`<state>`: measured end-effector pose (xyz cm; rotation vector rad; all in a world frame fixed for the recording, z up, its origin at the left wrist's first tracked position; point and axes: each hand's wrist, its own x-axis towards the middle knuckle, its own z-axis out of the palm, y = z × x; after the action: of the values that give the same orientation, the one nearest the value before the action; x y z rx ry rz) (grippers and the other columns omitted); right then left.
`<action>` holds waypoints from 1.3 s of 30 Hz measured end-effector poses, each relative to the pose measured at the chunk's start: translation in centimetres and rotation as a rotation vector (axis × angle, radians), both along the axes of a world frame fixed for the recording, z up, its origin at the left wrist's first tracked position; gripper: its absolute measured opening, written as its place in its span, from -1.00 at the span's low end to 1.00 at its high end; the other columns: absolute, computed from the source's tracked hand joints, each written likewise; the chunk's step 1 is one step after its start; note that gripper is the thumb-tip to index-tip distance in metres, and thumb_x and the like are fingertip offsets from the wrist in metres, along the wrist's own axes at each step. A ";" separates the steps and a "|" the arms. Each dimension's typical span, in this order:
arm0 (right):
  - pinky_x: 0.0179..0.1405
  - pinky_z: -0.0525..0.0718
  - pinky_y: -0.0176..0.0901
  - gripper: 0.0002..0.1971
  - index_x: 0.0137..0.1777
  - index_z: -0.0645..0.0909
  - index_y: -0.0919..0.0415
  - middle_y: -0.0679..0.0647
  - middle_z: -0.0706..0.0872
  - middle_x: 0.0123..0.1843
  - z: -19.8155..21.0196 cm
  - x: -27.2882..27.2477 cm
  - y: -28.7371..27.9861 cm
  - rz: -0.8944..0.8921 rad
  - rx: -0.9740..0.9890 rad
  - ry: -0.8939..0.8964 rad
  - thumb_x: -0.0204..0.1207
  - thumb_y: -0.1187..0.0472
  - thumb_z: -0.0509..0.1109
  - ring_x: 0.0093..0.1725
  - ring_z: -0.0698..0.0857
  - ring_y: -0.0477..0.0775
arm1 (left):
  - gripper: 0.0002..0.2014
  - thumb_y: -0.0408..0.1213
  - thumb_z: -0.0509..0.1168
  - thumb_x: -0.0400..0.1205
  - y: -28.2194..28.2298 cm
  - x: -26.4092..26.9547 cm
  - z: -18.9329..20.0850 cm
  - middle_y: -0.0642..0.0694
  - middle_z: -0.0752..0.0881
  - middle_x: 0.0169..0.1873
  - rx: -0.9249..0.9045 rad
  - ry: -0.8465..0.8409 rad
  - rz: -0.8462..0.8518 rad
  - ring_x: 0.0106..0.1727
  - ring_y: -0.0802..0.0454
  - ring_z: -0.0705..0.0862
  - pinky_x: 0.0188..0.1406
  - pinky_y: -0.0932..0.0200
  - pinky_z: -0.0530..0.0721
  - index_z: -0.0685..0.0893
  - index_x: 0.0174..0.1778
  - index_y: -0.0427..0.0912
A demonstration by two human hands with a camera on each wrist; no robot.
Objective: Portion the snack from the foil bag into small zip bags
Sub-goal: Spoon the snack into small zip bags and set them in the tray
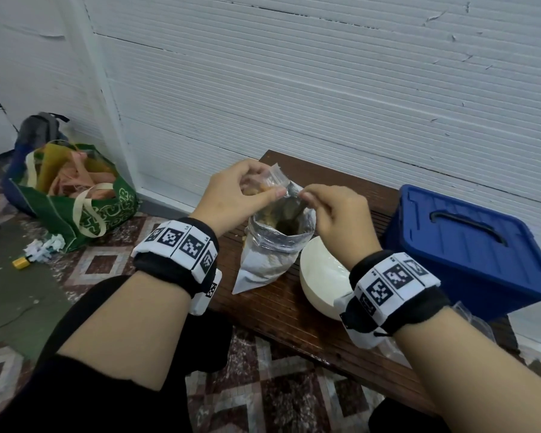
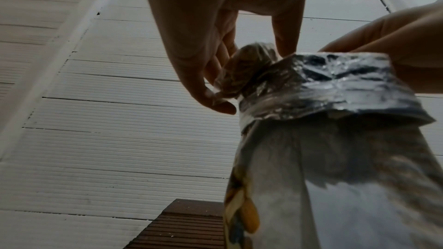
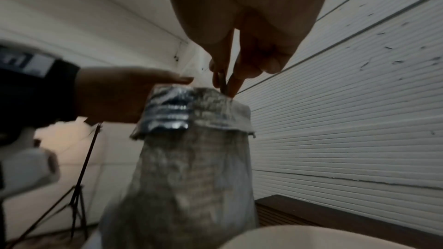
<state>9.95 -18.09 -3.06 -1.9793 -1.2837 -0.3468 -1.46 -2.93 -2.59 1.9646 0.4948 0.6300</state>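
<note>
From the head view, the left hand [image 1: 231, 195] holds a small zip bag [image 1: 267, 182] just above the open top of the foil bag [image 1: 272, 245]. Its fingers are curled round the little bag, and there is some brown snack inside it. The right hand [image 1: 334, 210] pinches a thin spoon handle [image 1: 294, 190] that goes down into the foil bag. The foil bag stands on the brown wooden bench [image 1: 294, 310], and its top edge is rolled down. Dark snack shows inside it. A white bowl [image 1: 320, 276] sits just beside the foil bag. I cannot see anything in the bowl. A blue box with a lid [image 1: 469, 245] stands on the right end of the bench. On the floor to the left is a green cloth bag [image 1: 91, 207] stuffed with pink and yellow things.

From the left wrist view, the left hand [image 2: 215, 35] pinches the clear zip bag [image 2: 242, 69] with fingers and thumb. The bag touches the rolled shiny rim of the foil bag [image 2: 335, 158]. The right hand [image 2: 395, 44] is just behind that rim.

From the right wrist view, the picture is blurry. The right hand [image 3: 249, 26] pinches the thin dark handle [image 3: 224, 82] right over the foil bag [image 3: 191, 168]. The left hand [image 3: 120, 94] is on the other side of the bag's top.
</note>
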 end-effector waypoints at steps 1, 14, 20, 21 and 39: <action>-0.13 0.51 -0.12 -0.75 0.03 0.75 0.21 0.13 0.78 -0.20 -0.3 -0.2 0.1 0.007 -0.019 -0.024 0.61 0.18 0.24 -0.15 0.68 0.19 | -0.64 -0.04 0.53 0.44 0.0 0.0 0.1 0.28 0.67 -0.07 0.005 -0.001 -0.001 0.04 0.45 0.62 0.14 0.43 0.55 0.58 0.09 0.12; -0.24 0.50 -0.42 -0.76 -0.14 0.71 0.19 0.08 0.76 -0.23 0.3 -0.3 -0.2 -0.158 0.109 0.414 0.67 0.25 0.22 -0.22 0.68 0.04 | -0.62 -0.02 0.52 0.43 -0.4 -0.1 0.3 0.30 0.63 -0.07 0.024 0.019 0.005 -0.02 0.48 0.59 0.00 0.50 0.54 0.58 0.11 0.09; -0.33 0.45 -0.59 -0.73 -0.14 0.69 0.16 -0.05 0.68 -0.38 0.5 0.5 -0.2 -0.302 0.214 0.541 0.69 0.23 0.19 -0.34 0.62 -0.21 | -0.62 -0.04 0.51 0.45 -0.5 -0.2 0.5 0.32 0.60 -0.07 0.018 0.032 -0.007 -0.04 0.51 0.55 -0.10 0.60 0.50 0.56 0.13 0.08; -0.36 0.46 -0.61 -0.73 -0.13 0.70 0.17 -0.04 0.69 -0.36 0.6 0.6 -0.3 -0.324 0.224 0.547 0.69 0.22 0.18 -0.38 0.62 -0.26 | -0.61 -0.05 0.51 0.45 -0.4 -0.2 0.6 0.32 0.60 -0.07 0.015 0.030 -0.007 -0.04 0.51 0.55 -0.11 0.60 0.50 0.56 0.13 0.07; -0.21 0.57 -0.38 -0.71 -0.13 0.68 0.16 0.00 0.71 -0.31 5.4 3.9 -1.7 -0.496 0.402 0.522 0.70 0.21 0.14 -0.22 0.65 -0.07 | -0.55 -0.13 0.59 0.37 0.7 -0.9 0.7 0.20 0.71 -0.10 0.068 0.031 -0.009 -0.09 0.36 0.69 -0.03 0.49 0.61 0.67 0.16 -0.01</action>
<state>13.87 -19.81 2.36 -1.8426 -0.3553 -0.2681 -2.35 -2.20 -1.88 2.0421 0.4892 0.6180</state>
